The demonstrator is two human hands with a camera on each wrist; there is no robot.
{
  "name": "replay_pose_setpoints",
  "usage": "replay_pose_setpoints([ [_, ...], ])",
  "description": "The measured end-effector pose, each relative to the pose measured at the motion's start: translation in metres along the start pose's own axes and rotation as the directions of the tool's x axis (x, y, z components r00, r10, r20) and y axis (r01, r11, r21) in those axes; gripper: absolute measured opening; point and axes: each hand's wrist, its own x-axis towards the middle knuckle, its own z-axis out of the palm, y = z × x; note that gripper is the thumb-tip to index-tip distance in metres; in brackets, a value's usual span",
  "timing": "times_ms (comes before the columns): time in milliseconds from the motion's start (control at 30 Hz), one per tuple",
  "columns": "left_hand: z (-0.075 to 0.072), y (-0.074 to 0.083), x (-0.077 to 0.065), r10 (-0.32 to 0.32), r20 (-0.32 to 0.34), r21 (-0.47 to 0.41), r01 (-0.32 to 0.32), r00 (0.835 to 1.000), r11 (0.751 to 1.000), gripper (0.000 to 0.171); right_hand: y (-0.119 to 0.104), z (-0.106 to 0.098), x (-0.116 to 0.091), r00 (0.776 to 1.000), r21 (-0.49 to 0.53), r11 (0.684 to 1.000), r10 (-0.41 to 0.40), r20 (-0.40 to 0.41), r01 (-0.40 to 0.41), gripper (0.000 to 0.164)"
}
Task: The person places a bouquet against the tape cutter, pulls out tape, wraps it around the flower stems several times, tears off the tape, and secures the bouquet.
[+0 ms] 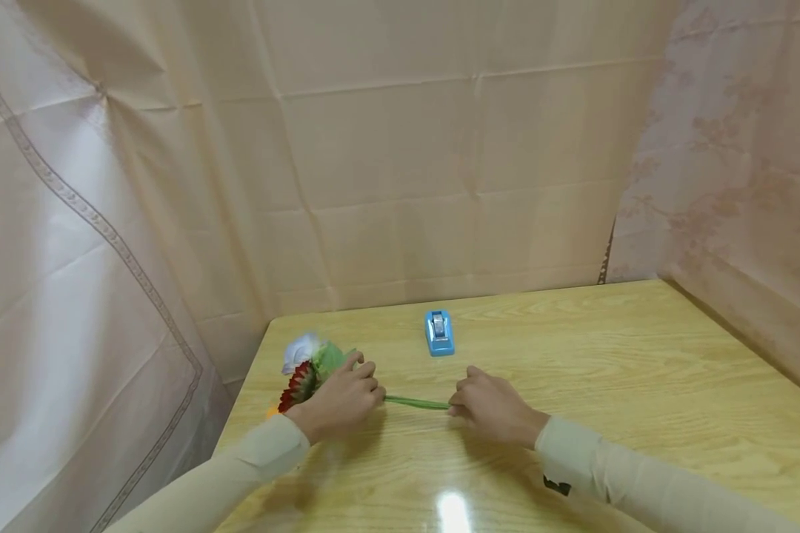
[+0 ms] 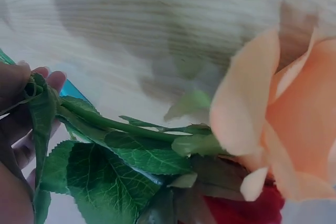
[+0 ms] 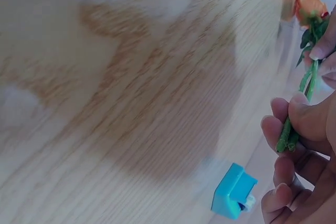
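My left hand [image 1: 348, 396] grips a small bunch of flowers by the stems, close below the heads. A pale bluish-white flower [image 1: 300, 352] and a red flower [image 1: 298, 386] point to the left. The orange rose [image 2: 294, 124] fills the right side of the left wrist view, with green leaves [image 2: 110, 177] along its stem. Between the two hands the green stems [image 1: 416, 403] run nearly level above the table. My right hand [image 1: 493, 407] pinches the stem ends [image 3: 286, 137] between thumb and fingers, the cut tips poking out past them.
A blue tape dispenser [image 1: 439, 333] stands on the wooden table [image 1: 640, 355], beyond the hands. Pale cloth curtains [image 1: 387, 148] hang behind the table and along both sides. A small black object [image 1: 557, 485] shows under the right sleeve.
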Motion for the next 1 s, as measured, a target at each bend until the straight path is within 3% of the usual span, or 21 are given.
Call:
replay_pose_setpoints([
  [167, -0.005, 0.009, 0.003, -0.022, 0.013, -0.008, 0.022, 1.0, 1.0, 0.013, 0.005, -0.002, -0.004, 1.0, -0.01, 1.0, -0.001, 0.002, 0.001, 0.01],
  [533, -0.021, 0.024, 0.014, -0.05, 0.12, -0.071, 0.059, 0.991, 0.996, 0.011, 0.015, -0.003, -0.013, 1.0, -0.037, 0.999, -0.013, 0.009, 0.014, 0.009],
  [1000, -0.022, 0.034, 0.025, -0.045, 0.088, -0.086, 0.053, 0.995, 0.995, 0.021, 0.028, -0.006, -0.023, 1.0, -0.046, 0.999, -0.017, 0.024, 0.018, 0.007],
])
